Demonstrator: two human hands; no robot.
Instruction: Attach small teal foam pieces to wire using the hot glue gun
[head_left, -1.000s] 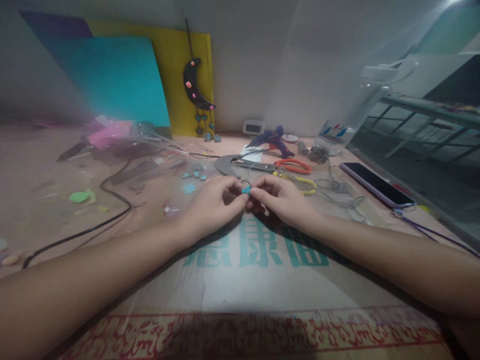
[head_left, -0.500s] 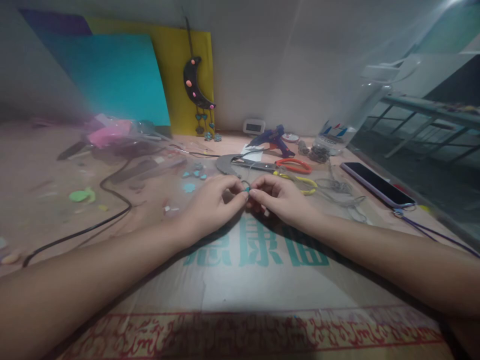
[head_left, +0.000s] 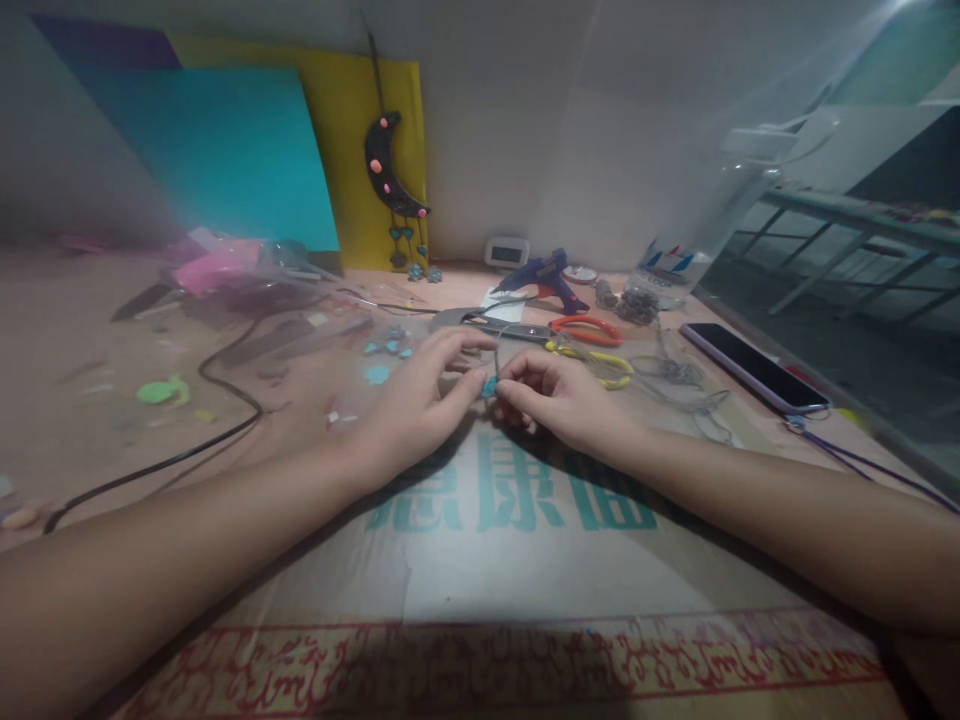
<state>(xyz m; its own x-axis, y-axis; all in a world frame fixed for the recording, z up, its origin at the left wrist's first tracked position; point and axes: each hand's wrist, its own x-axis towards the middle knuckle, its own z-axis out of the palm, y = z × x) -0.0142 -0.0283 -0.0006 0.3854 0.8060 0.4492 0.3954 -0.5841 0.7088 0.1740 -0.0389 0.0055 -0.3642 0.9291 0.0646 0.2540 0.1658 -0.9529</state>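
A small teal piece (head_left: 490,387) with a thin grey cord (head_left: 497,350) rising from it is between my hands. My right hand (head_left: 559,400) pinches it at its right side, thumb against fingers. My left hand (head_left: 435,390) is at its left, thumb tip touching or nearly touching the piece, the index finger lifted away above it. Left of my left hand lie a light blue flower-shaped piece (head_left: 376,375) and several small blue pieces (head_left: 388,346). Behind my hands are orange-handled pliers (head_left: 586,331) and a yellow-handled tool (head_left: 611,372).
At the back stand a small white device (head_left: 507,252), a blue glue gun (head_left: 551,280) and a clear bottle (head_left: 671,265). A phone (head_left: 754,368) lies right. A black cable (head_left: 157,465) runs left. A moon ornament (head_left: 386,165) hangs before yellow card.
My left index finger has risen and parted from the thumb, showing more of the teal piece and cord. My right hand has stayed almost in place.
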